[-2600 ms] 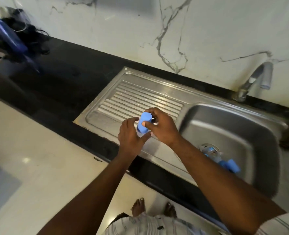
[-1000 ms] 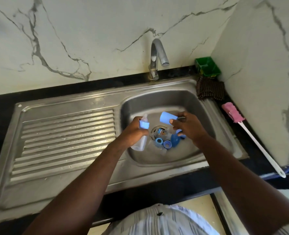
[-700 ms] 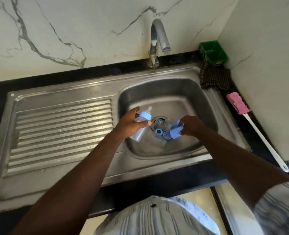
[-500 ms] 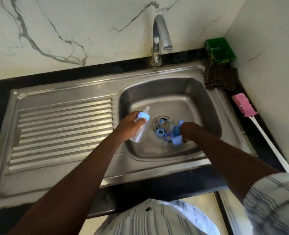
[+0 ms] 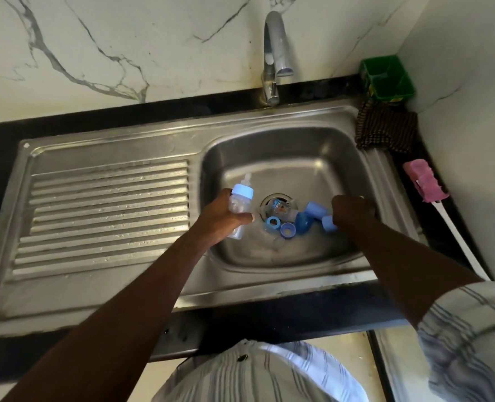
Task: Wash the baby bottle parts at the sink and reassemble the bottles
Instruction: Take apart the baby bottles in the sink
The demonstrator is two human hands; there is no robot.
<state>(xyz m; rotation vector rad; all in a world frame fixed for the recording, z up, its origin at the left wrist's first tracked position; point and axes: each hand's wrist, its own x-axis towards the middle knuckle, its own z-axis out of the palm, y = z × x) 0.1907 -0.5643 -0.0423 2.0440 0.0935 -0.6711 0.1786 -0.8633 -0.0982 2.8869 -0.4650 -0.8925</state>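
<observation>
My left hand (image 5: 226, 219) grips a clear baby bottle (image 5: 239, 204) with a blue collar and teat on top, held over the left side of the sink bowl (image 5: 298, 158). My right hand (image 5: 353, 211) is low in the bowl with curled fingers on a blue cap (image 5: 329, 223). Around the drain lie a second clear bottle (image 5: 279, 210), another blue cap (image 5: 314, 210), a blue dome piece (image 5: 301, 224) and two blue rings (image 5: 273, 222) (image 5: 287, 230).
The tap (image 5: 275, 53) stands behind the bowl, not running. A ribbed draining board (image 5: 110, 213) lies to the left. At the right are a green basket (image 5: 387, 78), a brown cloth (image 5: 385, 130) and a pink bottle brush (image 5: 423, 181) with a white handle.
I turned from the draining board to the bowl. My right hand pulled the blue cap off the bottle and lowered it among the parts by the drain. The left hand kept the bottle.
</observation>
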